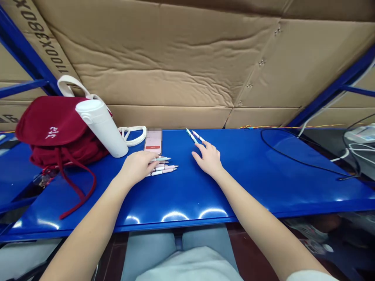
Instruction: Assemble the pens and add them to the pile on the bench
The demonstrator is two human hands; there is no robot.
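Blue shelf, left hand, right hand, six pens

Tan cardboard sheeting behind blue steel shelf framing

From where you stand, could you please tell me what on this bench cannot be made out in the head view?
In the head view:
- The pens: the left hand hides their ends.
- The phone: top blurred, screen text too small.
- The white cables: cut off by the right edge.
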